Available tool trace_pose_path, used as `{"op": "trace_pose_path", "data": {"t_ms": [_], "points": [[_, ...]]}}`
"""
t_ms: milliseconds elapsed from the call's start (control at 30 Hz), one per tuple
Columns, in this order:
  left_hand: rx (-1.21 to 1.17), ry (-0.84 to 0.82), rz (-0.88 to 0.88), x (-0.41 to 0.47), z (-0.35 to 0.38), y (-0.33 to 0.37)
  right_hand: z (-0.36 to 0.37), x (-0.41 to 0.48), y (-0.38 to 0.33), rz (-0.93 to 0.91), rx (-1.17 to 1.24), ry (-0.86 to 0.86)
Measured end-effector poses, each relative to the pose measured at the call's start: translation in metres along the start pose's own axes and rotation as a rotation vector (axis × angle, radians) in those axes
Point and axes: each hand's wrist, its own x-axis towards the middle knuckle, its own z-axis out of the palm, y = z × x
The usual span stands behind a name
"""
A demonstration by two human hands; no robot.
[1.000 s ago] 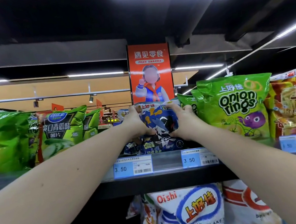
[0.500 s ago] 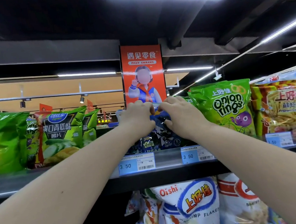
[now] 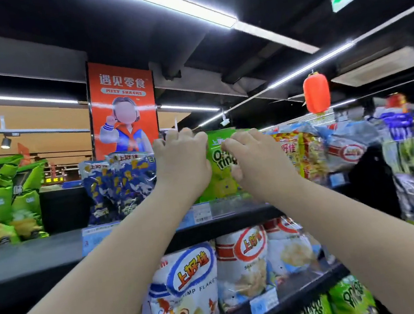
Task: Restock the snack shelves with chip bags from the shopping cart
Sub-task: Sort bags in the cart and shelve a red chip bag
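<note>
Bag (image 3: 223, 186) front mostly hidden behind left hand (image 3: 182, 166) and right hand (image 3: 255, 162).

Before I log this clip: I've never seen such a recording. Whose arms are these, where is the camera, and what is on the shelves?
There is no machine: a person wears one wide-angle camera on the head, so the two bare arms are their own. The left hand and right hand reach up to a green onion rings bag on the upper shelf, both curled against it; blur hides whether they grip. Blue bags stand to its left, shrimp flakes bags on the shelf below.
</note>
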Motion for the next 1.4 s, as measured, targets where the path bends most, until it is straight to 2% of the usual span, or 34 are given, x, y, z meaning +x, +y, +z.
{"op": "trace_pose_path", "data": {"t_ms": [133,300,600,800,1000,1200,1300,1400], "points": [[-0.077,-0.07,0.049,-0.022,-0.006,0.078,-0.032,-0.057,0.052,0.078,-0.105,-0.08],[-0.207,-0.147,0.099,-0.064,-0.017,0.196,-0.079,-0.164,0.113,0.191,-0.242,-0.297],[-0.498,-0.387,0.284,-0.208,-0.052,0.456,-0.186,-0.429,0.207,0.387,-0.274,-0.593],[-0.603,-0.683,0.416,-0.331,-0.084,0.594,-0.237,-0.591,0.229,0.65,-0.252,-0.849],[-0.642,-0.931,0.512,-0.445,-0.091,0.656,-0.266,-0.709,0.223,0.861,-0.213,-0.951],[-0.682,-1.182,0.485,-0.548,-0.07,0.673,-0.238,-0.788,0.201,1.012,-0.113,-1.07],[-0.659,-1.24,0.449,-0.566,-0.037,0.68,-0.2,-0.804,0.208,0.985,-0.044,-1.114],[-0.669,-1.29,0.312,-0.564,0.014,0.692,-0.149,-0.808,0.232,0.916,-0.004,-1.131]]}}
